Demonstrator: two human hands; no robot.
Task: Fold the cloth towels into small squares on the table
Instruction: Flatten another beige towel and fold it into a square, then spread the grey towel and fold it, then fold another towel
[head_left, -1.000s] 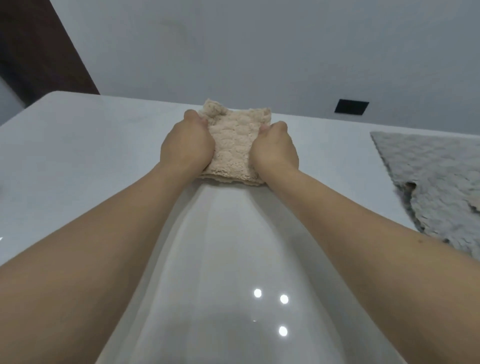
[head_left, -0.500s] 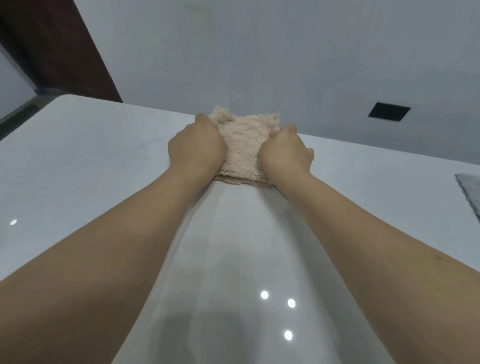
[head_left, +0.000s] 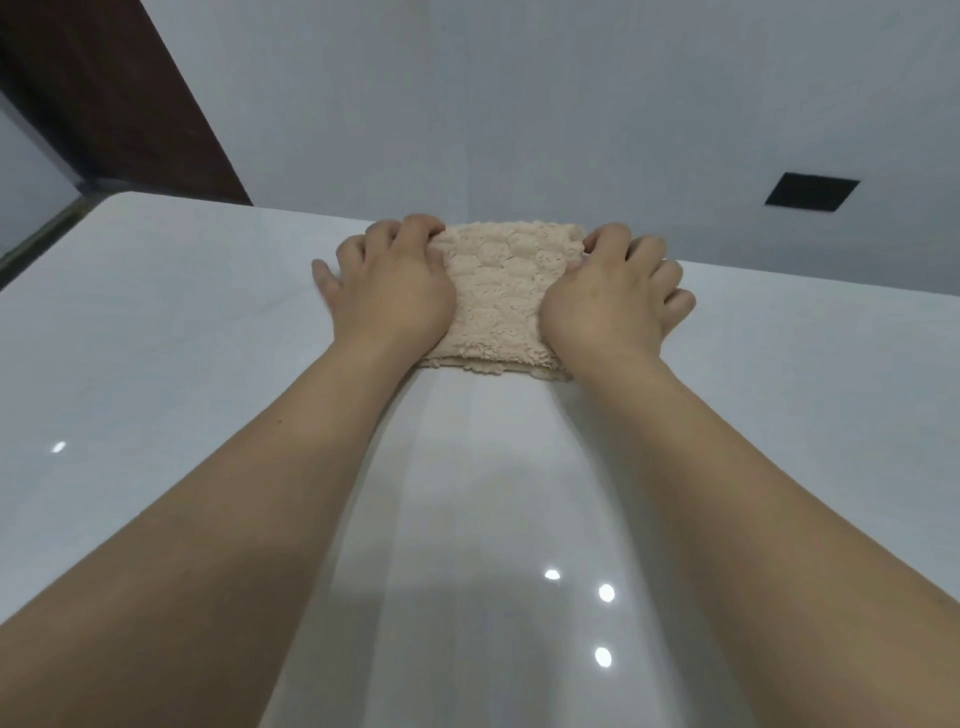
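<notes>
Both hands lie on the folded beige towel, one at each side. On its left edge sits my left hand, palm down; the fingers bend a little at the knuckles, with the tips at the far left corner of the cloth and the outer fingers spread onto the bench. Opposite it, my right hand covers the right edge the same way, its fingertips by the far right corner and its outer fingers reaching past the cloth onto the bare surface. Neither hand closes round the towel; they press it flat, palms down.

Between my hands the nubbly top of the towel shows, and along its near edge I see stacked layers, so it is folded into a small thick block. It lies toward the far side of the glossy white bench, which reflects my forearms and a few spots of light. Behind the bench stand a pale wall with a dark square plate at the right and a dark brown panel at the left.
</notes>
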